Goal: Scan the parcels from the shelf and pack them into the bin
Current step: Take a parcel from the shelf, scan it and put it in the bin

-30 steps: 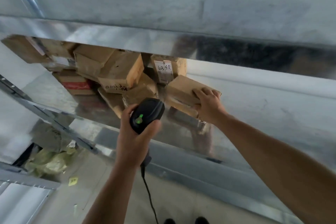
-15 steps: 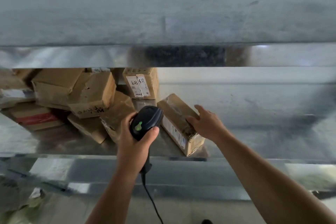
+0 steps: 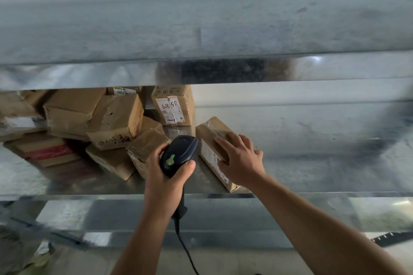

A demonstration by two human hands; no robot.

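A brown cardboard parcel [image 3: 209, 135] with a white label on its side lies on the metal shelf [image 3: 312, 158], near the front edge. My right hand [image 3: 240, 161] rests on top of it with fingers spread and nearly straight. My left hand [image 3: 166, 176] grips a black corded barcode scanner [image 3: 180, 154] with a green trigger, its head close to the parcel's label side. A heap of brown parcels [image 3: 111, 118] fills the shelf's left part. No bin is in view.
A box with a handwritten white label [image 3: 171, 107] stands upright behind the scanner. A metal shelf above [image 3: 201, 29] overhangs the opening. The scanner cable [image 3: 185, 250] hangs down toward the floor. A red-banded box [image 3: 47, 152] lies at far left.
The parcel was pulled off the heap toward the shelf's front and set down flat. My right hand shifted from its far end to its top. The scanner stayed in my left hand.
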